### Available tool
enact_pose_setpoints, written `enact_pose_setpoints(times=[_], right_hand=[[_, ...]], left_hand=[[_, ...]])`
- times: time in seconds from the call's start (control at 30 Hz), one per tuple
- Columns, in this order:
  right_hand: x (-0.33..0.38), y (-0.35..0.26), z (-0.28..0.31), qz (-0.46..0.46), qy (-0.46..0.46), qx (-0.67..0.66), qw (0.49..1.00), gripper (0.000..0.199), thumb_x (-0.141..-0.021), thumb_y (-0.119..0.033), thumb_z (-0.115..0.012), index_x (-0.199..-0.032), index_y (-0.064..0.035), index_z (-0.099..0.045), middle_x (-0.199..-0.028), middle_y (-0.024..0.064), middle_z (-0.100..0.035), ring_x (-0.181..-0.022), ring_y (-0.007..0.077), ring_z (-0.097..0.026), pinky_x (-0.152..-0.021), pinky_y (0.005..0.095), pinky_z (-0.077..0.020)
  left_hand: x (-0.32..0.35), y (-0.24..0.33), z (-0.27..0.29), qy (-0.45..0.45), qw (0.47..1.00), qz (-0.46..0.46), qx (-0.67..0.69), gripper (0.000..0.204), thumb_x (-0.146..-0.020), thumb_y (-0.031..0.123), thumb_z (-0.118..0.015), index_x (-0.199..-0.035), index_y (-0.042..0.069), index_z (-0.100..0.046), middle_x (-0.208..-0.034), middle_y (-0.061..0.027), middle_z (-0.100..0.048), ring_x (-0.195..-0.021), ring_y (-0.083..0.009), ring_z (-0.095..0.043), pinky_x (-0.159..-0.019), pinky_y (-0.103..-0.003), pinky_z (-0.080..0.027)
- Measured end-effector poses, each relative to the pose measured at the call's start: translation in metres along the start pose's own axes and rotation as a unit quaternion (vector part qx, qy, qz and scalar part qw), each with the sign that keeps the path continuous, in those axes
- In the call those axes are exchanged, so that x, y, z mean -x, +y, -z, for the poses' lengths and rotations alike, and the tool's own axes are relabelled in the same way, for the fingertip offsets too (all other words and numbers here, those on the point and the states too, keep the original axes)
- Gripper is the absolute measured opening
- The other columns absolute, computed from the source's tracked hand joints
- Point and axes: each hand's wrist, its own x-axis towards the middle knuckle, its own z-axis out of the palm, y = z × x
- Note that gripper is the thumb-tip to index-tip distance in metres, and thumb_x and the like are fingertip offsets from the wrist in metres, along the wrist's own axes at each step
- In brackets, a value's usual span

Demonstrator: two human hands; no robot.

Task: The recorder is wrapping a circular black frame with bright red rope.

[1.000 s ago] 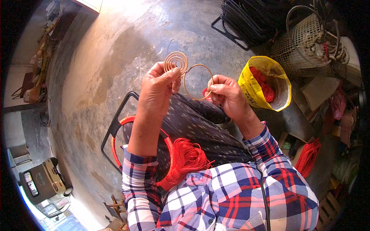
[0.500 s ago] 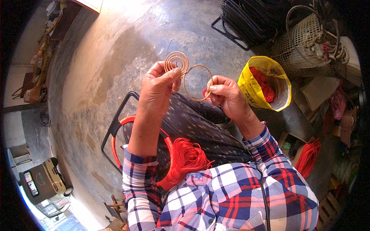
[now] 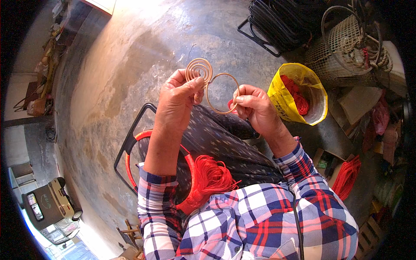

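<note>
Coil [image 3: 199, 66] (edge pinched), apart from yellow bag [image 3: 279, 96].

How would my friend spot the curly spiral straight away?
Start at the big plaid shirt, then look up to the left hand. It pinches the tan spiral. Its several rings sit inside one another, unlike the single loop in the right hand.

Mesh basket [image 3: 318, 63] beside black chairs [image 3: 281, 21], probably
</note>
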Motion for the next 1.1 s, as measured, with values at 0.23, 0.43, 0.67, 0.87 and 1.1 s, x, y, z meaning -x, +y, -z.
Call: enact_pose_setpoints(times=[0.23, 0.43, 0.67, 0.87, 1.1], right_hand=[[-0.0001, 0.0, -0.0018, 0.0, -0.002, 0.004, 1.0, 0.014, -0.084, -0.02, -0.06, -0.085, -0.0054, -0.06, -0.062, -0.0037, -0.052, -0.052, 0.0043, -0.045, -0.049, 0.019, -0.0335], [-0.0007, 0.0009, -0.0001, -0.001, -0.008, -0.002, 1.0, 0.014, -0.084, -0.019, -0.061, -0.085, -0.0054, -0.06, -0.063, -0.0036, -0.053, -0.052, 0.0042, -0.045, -0.049, 0.0188, -0.033], [0.0005, -0.0027, -0.0038, -0.016, -0.025, -0.018, 0.999, 0.011, -0.085, -0.017, -0.058, -0.086, -0.0057, -0.058, -0.07, 0.0014, -0.057, -0.056, 0.0055, -0.047, -0.052, 0.0182, -0.0353], [-0.0004, -0.0022, -0.0027, -0.012, -0.022, -0.008, 1.0, 0.012, -0.085, -0.017, -0.058, -0.086, -0.0054, -0.058, -0.07, 0.0019, -0.058, -0.057, 0.0056, -0.049, -0.052, 0.0179, -0.0372], [-0.0011, -0.0016, -0.0005, -0.011, -0.03, -0.011, 0.999, 0.011, -0.085, -0.016, -0.058, -0.087, -0.005, -0.058, -0.07, 0.0018, -0.058, -0.057, 0.006, -0.05, -0.052, 0.0181, -0.0378]], left_hand=[[-0.0008, -0.0008, 0.0029, -0.011, 1.0, -0.013, -0.008, 0.016, -0.086, 0.008, -0.065, -0.099, 0.003, -0.059, -0.082, -0.0036, -0.063, -0.059, -0.0096, -0.056, -0.054, -0.023, -0.044], [-0.0002, 0.0006, 0.0006, 0.002, 1.0, -0.007, -0.002, 0.02, -0.082, 0.008, -0.071, -0.097, 0.003, -0.058, -0.08, -0.0025, -0.061, -0.062, -0.0095, -0.054, -0.054, -0.022, -0.04], [0.0002, 0.001, 0.0045, -0.009, 1.0, -0.01, -0.006, 0.017, -0.086, 0.009, -0.065, -0.1, 0.003, -0.058, -0.081, -0.0027, -0.063, -0.06, -0.0098, -0.057, -0.056, -0.023, -0.044], [0.0011, 0.0022, 0.0026, 0.005, 1.0, -0.008, 0.013, 0.02, -0.082, 0.008, -0.071, -0.096, 0.003, -0.058, -0.079, -0.0028, -0.061, -0.062, -0.0095, -0.054, -0.055, -0.022, -0.04], [0.0023, 0.0023, 0.003, 0.008, 1.0, -0.006, 0.005, 0.02, -0.082, 0.008, -0.07, -0.097, 0.003, -0.058, -0.08, -0.0027, -0.061, -0.063, -0.0095, -0.054, -0.056, -0.022, -0.04]])
